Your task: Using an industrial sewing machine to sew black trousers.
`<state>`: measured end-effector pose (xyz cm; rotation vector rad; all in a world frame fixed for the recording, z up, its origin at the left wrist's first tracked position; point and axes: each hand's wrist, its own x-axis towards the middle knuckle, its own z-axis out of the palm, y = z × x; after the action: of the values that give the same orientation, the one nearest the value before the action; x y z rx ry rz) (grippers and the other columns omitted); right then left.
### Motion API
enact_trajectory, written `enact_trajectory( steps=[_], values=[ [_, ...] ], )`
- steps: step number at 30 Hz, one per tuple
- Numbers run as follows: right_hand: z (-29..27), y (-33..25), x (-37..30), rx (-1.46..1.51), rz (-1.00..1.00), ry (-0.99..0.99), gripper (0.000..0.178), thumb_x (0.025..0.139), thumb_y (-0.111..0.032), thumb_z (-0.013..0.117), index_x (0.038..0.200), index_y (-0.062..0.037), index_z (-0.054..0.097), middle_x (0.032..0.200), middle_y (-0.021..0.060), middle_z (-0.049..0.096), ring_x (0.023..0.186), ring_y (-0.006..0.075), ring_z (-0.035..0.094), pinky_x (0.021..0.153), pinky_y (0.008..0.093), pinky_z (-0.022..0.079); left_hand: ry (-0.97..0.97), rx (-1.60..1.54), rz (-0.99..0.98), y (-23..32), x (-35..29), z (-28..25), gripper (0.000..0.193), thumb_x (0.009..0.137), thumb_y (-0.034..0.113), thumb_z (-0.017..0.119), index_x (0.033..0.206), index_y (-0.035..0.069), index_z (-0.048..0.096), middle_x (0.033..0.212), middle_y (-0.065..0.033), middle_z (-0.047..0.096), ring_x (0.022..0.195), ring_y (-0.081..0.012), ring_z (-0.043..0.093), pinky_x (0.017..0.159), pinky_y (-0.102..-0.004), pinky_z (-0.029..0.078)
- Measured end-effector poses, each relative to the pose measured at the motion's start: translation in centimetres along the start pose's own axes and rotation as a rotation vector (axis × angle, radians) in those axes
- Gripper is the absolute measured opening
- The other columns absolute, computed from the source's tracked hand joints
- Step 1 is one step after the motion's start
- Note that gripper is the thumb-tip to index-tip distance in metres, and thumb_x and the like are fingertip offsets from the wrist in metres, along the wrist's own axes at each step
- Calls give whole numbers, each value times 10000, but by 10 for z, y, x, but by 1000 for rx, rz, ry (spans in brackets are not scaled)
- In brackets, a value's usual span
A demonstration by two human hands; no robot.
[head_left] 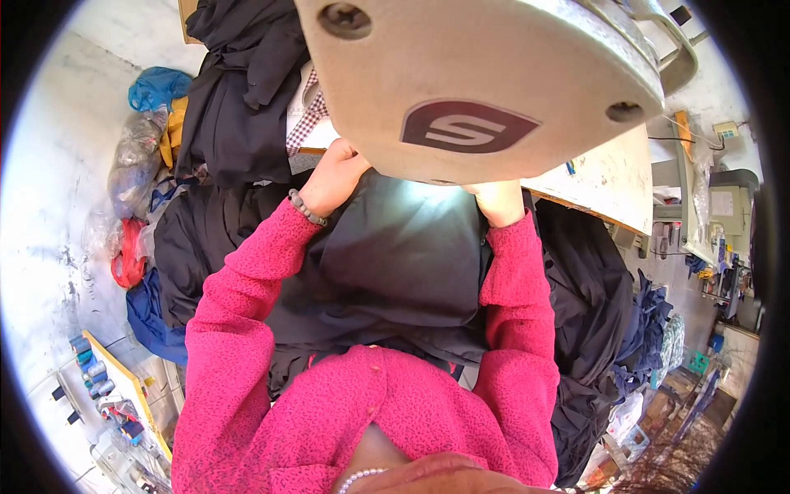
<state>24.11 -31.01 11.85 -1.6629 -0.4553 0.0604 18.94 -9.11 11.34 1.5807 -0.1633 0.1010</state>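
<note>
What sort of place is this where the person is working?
Probably a sewing workshop: a pale machine head looms over dark fabric, and what look like thread spools stand at the picture's lower left.

Checked strip [308, 123] on pale tabletop [613, 177]

Your single head-worn view looks through the left fisheye, steeply down past your pink jacket [329, 403]. The pale machine housing [494, 70] looms close at the top, partly screening your left hand [334, 178] and right hand [499, 202]; edges curve toward the round rim.
</note>
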Motion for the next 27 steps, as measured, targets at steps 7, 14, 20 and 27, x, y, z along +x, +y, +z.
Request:
enact_trajectory(
  steps=[7,14,20,27],
  values=[
    [-8,12,3,-66,23,-28,66,814,-47,558,817,19,563,700,-6,541,663,65,471,613,242,407,89,-85,-64,7,0,9,218,896,89,491,1039,-37,597,983,-13,621,884,-77,535,787,-247,431],
    [-6,6,5,-41,16,-27,89,802,-52,564,847,25,570,703,5,551,665,72,483,613,242,412,7,-71,-9,6,-1,4,226,898,88,490,1053,-41,592,1004,-17,620,906,-80,538,798,-243,431],
    [-11,11,3,-112,-3,-60,104,803,-42,543,876,24,578,747,21,579,693,71,497,638,236,420,49,-24,-73,11,0,7,235,899,86,485,1060,-49,590,999,-18,624,907,-78,538,810,-246,430],
    [-12,5,1,-139,-48,-89,156,800,-94,561,893,25,602,769,44,608,705,95,531,670,256,428,3,368,128,1,-7,-8,229,823,45,546,1041,-17,577,973,-73,608,899,-192,555,809,-282,427]
  ],
)
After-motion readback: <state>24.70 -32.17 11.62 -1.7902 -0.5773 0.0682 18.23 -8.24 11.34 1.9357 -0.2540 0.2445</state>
